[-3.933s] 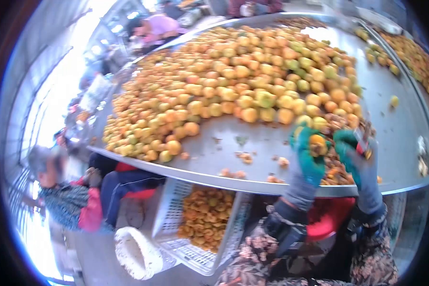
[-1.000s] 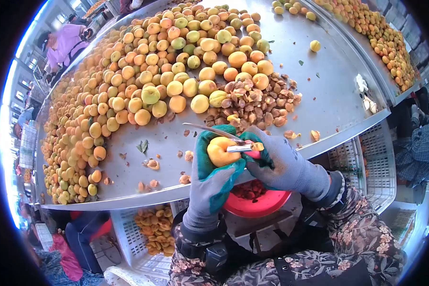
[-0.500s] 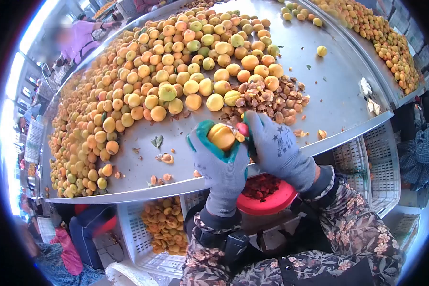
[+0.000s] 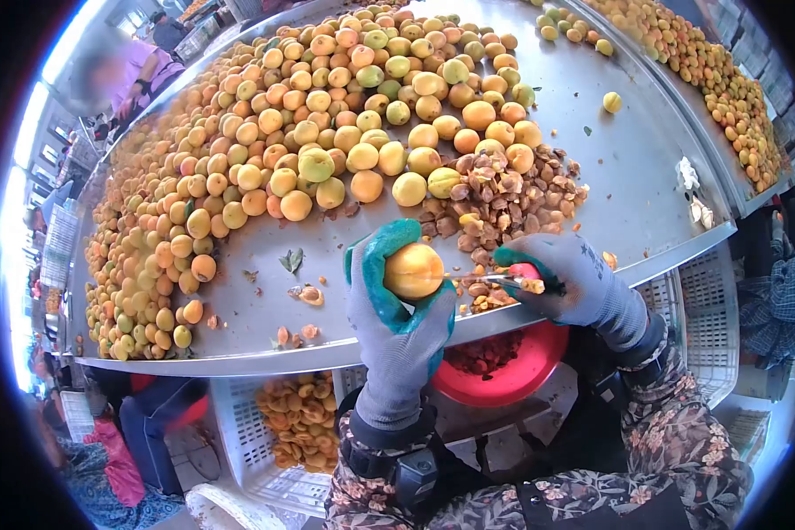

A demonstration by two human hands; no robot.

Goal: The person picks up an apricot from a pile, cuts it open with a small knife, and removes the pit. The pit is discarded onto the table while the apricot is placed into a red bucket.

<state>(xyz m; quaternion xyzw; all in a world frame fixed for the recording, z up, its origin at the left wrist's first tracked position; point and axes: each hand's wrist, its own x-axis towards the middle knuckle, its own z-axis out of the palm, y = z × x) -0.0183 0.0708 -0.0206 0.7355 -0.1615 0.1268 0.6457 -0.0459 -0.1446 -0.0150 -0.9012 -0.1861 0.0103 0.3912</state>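
Observation:
My left hand [image 4: 397,318], in a grey glove with green fingertips, grips a yellow-orange apricot [image 4: 412,271] above the front edge of the steel table [image 4: 265,300]. My right hand [image 4: 574,283], gloved the same way, holds a small knife with a red handle [image 4: 512,276]; the thin blade points left and its tip is in the apricot. A heap of brown apricot pits [image 4: 503,199] lies just behind my hands. A big pile of whole apricots [image 4: 309,132] covers the table beyond.
A red bowl [image 4: 503,362] with pits sits under the table edge below my hands. A white crate of apricot halves [image 4: 300,424] stands lower left, another white crate [image 4: 702,327] at right. People sit at the far left. A second table [image 4: 724,79] carries more apricots.
My hands have drawn apart: the right hand moved right, so the knife blade now shows between it and the apricot. The left hand keeps hold of the fruit.

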